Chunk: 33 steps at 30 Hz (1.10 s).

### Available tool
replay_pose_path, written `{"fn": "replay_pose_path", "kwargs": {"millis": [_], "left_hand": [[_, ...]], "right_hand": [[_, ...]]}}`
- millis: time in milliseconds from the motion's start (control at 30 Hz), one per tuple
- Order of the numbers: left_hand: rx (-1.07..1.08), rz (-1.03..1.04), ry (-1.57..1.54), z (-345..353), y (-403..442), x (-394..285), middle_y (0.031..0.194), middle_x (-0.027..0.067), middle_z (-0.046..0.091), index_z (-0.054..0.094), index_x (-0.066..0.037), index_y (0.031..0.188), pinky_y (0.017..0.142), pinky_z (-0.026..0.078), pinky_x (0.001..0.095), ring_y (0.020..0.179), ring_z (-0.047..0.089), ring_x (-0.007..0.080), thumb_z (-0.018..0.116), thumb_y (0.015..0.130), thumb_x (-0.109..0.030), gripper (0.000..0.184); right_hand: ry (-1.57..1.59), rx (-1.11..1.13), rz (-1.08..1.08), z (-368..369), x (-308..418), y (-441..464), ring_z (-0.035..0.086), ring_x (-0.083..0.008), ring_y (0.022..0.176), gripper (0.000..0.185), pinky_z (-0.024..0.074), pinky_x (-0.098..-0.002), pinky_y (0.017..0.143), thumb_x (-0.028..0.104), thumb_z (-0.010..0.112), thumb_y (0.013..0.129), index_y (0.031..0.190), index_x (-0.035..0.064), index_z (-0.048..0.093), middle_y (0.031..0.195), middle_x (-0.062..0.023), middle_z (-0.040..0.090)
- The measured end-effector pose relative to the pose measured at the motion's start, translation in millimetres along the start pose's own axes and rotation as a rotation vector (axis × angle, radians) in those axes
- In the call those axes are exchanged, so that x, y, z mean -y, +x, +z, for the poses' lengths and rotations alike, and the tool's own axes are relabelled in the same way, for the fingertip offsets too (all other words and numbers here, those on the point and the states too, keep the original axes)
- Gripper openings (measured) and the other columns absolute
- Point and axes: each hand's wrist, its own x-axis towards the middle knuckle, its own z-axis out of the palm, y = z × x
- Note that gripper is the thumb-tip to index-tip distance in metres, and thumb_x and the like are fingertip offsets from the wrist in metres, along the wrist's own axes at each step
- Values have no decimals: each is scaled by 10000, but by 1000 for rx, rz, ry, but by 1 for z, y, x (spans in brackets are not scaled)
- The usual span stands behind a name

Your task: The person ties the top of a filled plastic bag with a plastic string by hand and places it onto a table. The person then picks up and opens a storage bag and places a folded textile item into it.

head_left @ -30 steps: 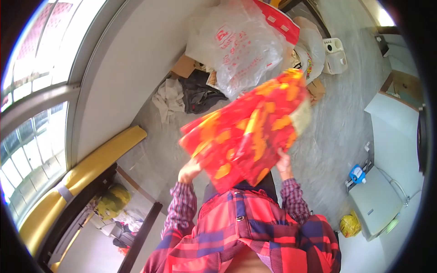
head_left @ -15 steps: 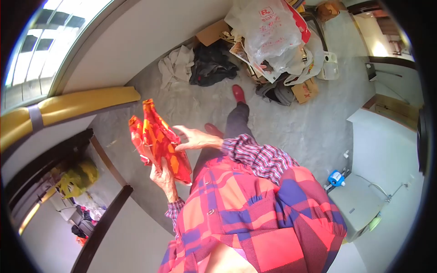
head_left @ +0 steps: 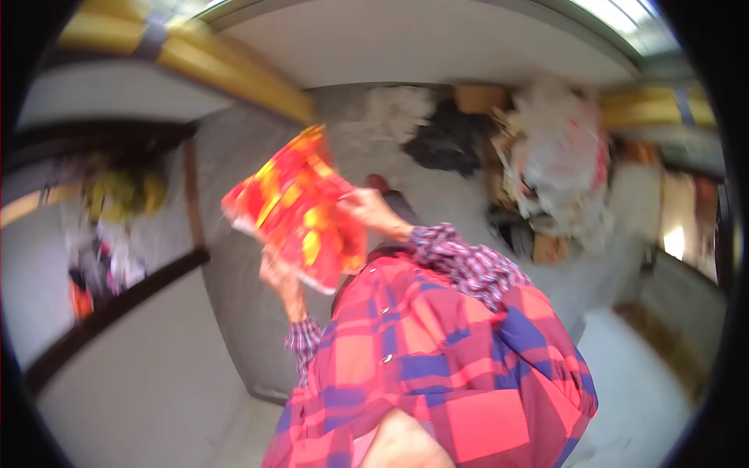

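Observation:
A red cloth piece (head_left: 300, 210) with orange and yellow patches is spread out in front of me, blurred by motion. Along its lower left edge, my left hand (head_left: 281, 279) is closed on the fabric, some fingers hidden behind it. On the right side, my right hand (head_left: 373, 210) pinches the cloth's edge. The piece hangs in the air above the grey floor, and its exact kind cannot be made out.
Ahead on the floor lie a dark cloth heap (head_left: 449, 140) and a pale cloth (head_left: 398, 109). A pile with plastic bags (head_left: 558, 148) and a cardboard box (head_left: 550, 248) stands to their right. A dark-framed opening (head_left: 117, 320) is at the left.
The cloth has gone from hanging narrow and folded to spread wide. My right hand has moved from open beside it to gripping its right edge. The view has swung left.

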Motion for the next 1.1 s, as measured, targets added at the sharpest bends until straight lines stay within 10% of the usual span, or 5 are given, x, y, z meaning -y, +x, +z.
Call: {"fn": "replay_pose_path", "kwargs": {"millis": [300, 500, 933, 1000, 1100], "left_hand": [[-511, -190, 26, -76, 96, 21, 589, -33, 384, 434, -17, 656, 438, 273, 236, 514, 316, 60, 461, 848, -149, 234], [-919, -77, -358, -140, 121, 21, 931, 96, 513, 488, 41, 999, 774, 410, 312, 859, 498, 176, 421, 835, -124, 242], [-908, 512, -601, -250, 127, -18, 1036, 179, 472, 431, 155, 993, 843, 455, 338, 984, 481, 249, 350, 843, -28, 250], [-873, 296, 846, -259, 116, -34, 1048, 155, 489, 432, 122, 1032, 855, 447, 349, 989, 492, 239, 349, 855, -41, 255], [-760, 498, -610, -303, 121, -37, 1055, 110, 518, 425, 21, 1132, 826, 448, 302, 945, 514, 234, 358, 885, -94, 280]], "right_hand": [[559, -182, 225, -5, 7, 117, 544, -123, 832, 274, 448, -259, 738, 141, 561, 812, 1053, 21, 509, 953, -22, 566], [671, -279, 708, -20, -80, 152, 558, -211, 875, 274, 464, -373, 811, 39, 549, 794, 1046, 97, 458, 954, -55, 554], [542, -290, 139, -27, -172, 203, 538, -161, 834, 281, 439, -274, 739, 37, 532, 787, 1066, 16, 505, 964, -42, 554], [504, -318, 105, -26, -180, 218, 528, -133, 838, 299, 422, -247, 736, 21, 548, 772, 1068, 3, 512, 966, -31, 554], [456, -324, 42, -19, -161, 219, 523, -122, 814, 320, 418, -236, 728, 44, 566, 765, 1079, 21, 513, 943, -28, 551]]}}
